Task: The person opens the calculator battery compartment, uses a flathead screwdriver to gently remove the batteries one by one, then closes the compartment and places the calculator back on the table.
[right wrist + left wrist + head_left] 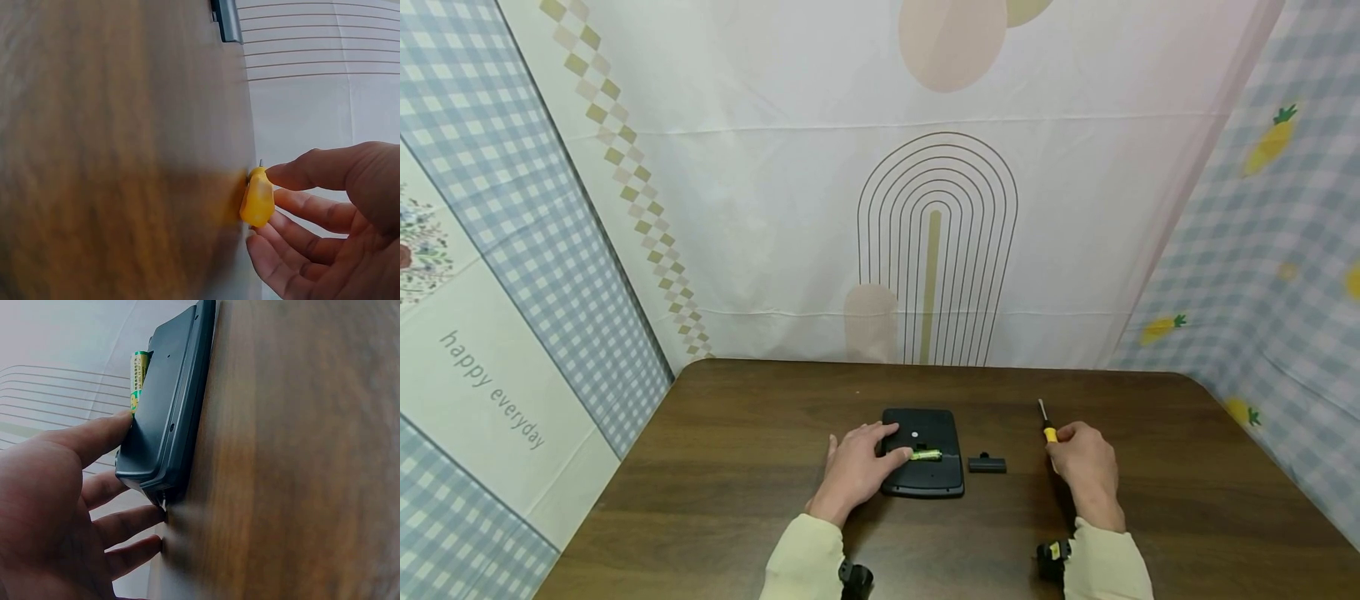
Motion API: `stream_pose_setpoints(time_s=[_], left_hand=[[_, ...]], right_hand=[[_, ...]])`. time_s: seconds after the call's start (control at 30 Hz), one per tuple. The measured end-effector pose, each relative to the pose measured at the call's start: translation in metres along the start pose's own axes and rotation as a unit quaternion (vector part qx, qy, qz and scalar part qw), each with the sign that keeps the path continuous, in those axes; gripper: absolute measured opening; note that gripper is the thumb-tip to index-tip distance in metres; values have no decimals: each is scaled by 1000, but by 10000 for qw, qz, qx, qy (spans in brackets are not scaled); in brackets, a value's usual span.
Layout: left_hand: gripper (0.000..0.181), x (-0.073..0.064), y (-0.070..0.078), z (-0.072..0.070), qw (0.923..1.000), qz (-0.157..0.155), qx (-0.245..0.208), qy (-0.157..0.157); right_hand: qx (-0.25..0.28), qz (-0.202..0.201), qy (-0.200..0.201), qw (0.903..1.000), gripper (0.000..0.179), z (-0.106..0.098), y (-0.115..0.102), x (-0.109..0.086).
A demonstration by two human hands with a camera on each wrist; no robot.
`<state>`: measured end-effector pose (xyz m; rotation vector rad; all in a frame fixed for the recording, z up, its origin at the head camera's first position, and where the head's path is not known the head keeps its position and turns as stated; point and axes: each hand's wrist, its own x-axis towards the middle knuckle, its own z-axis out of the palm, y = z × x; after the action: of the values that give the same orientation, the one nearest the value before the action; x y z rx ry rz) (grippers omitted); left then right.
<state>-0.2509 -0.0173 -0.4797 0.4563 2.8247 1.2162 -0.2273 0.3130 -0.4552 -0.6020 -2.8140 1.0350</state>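
A flat black device [925, 479], shaped like a desk calculator, lies back side up on the table. A green battery [928, 455] lies across its back and stands a little proud of the casing in the left wrist view. My left hand [859, 462] rests at the device's left side, thumb [115, 428] at the battery's end, the other fingers along the edge and spread. To the right, my right hand [1086, 462] pinches the yellow handle of a screwdriver [1049, 433] close to the tabletop, its metal shaft pointing away from me.
Between the device and the screwdriver sits a small black battery cover [987, 464] with a tab. The brown wooden table [760, 417] ends at a patterned white cloth [775, 250] behind. Checked cloths hang on both sides.
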Motion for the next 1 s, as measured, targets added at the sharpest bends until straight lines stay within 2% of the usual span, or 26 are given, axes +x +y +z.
stream_pose_setpoints(time_s=[0.17, 0.47, 0.67, 0.83, 1.0], left_hand=[[57, 0, 0, 0, 10000, 19, 13, 8], [57, 1, 0, 0, 10000, 24, 37, -17], [56, 0, 0, 0, 10000, -14, 72, -33], [57, 0, -1, -1, 9999, -2, 94, -50], [57, 0, -1, -2, 9999, -23, 109, -68]], right_hand=[[-50, -154, 116, 9998, 36, 0, -1, 1], [450, -894, 656, 9928, 29, 1, -10, -5], [521, -1416, 464, 9875, 30, 4, -20, -5], [472, -2140, 145, 9756, 26, 15, -33, -8], [463, -2491, -62, 9674, 21, 23, -47, -12]])
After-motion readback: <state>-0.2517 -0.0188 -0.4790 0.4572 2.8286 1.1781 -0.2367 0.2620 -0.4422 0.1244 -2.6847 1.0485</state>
